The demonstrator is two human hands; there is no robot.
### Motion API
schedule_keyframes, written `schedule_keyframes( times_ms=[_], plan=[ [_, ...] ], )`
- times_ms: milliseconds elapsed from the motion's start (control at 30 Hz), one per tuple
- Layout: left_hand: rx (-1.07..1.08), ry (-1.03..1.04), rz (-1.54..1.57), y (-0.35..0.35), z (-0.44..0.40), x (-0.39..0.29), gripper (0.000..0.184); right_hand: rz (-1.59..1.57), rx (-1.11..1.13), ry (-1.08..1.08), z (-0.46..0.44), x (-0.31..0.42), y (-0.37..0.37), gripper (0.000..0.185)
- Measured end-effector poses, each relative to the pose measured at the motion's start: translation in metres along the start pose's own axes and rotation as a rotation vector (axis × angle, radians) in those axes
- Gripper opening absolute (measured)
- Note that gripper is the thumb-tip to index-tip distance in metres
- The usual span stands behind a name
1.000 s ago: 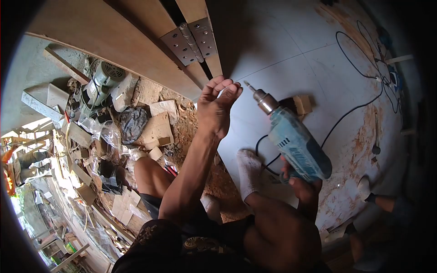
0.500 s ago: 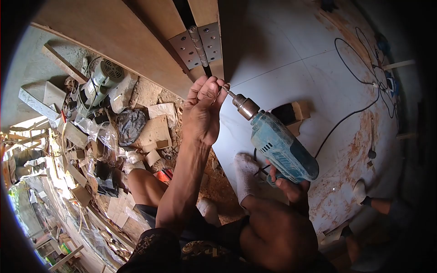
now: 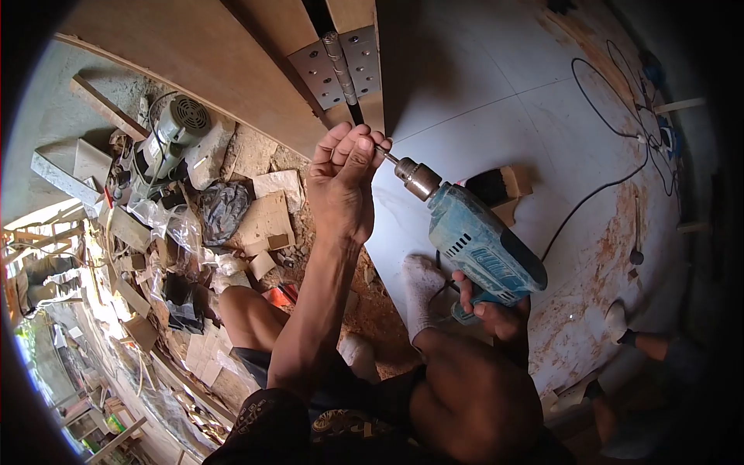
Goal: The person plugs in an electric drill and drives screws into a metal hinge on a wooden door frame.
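My right hand is wrapped round the handle of a teal corded power drill, which is tilted with its chuck toward the upper left. A slim driver bit sticks out of the metal chuck. At the bit's tip, the fingers of my left hand are pinched together; whatever small thing lies between them is hidden. Just above these fingers a metal butt hinge bridges the gap between two wooden members, with dark screws or holes in its leaves.
Cardboard, plastic and wood scraps litter the ground at left, beside a dusty motorised machine. An open small box lies on the tiled floor. A black cord crosses the tiles. At lower right stands another person's foot.
The drill's body has shifted slightly right in view. My left hand keeps its pinch at the bit's tip, and the hinge looks the same.
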State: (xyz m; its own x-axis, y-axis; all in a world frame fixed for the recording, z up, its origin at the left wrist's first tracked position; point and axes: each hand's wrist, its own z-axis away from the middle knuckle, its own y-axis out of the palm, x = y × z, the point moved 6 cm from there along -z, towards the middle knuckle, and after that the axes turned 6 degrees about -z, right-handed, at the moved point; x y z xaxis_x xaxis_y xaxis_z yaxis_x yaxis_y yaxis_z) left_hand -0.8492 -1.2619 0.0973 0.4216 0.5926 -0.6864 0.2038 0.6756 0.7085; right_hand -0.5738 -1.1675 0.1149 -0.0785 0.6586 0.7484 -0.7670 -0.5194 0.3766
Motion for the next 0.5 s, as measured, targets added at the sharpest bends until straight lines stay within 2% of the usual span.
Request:
schedule_keyframes(
  times_ms=[200,267,367,400,467,500],
  plan=[
    [0.013,-0.045,0.098,0.004,0.002,0.002,0.023,-0.005,0.213,-0.164,-0.002,-0.004,0.014,0.065],
    [0.000,-0.203,0.138,0.000,0.001,0.012,0.018,0.018,0.260,-0.234,-0.006,-0.008,0.016,0.067],
    [-0.008,-0.316,0.093,0.008,0.000,0.012,0.016,0.172,0.246,-0.433,-0.016,-0.027,0.006,0.068],
    [-0.006,-0.316,0.096,0.012,-0.002,0.010,0.016,0.306,0.221,-0.578,-0.020,-0.030,0.007,0.070],
    [0.082,-0.371,0.054,0.025,-0.008,0.007,0.022,0.442,0.194,-0.720,-0.019,-0.031,0.007,0.072],
    [0.059,-0.369,0.041,0.029,-0.012,0.008,0.025,0.445,0.242,-0.747,-0.018,-0.022,0.019,0.077]
  ],
)
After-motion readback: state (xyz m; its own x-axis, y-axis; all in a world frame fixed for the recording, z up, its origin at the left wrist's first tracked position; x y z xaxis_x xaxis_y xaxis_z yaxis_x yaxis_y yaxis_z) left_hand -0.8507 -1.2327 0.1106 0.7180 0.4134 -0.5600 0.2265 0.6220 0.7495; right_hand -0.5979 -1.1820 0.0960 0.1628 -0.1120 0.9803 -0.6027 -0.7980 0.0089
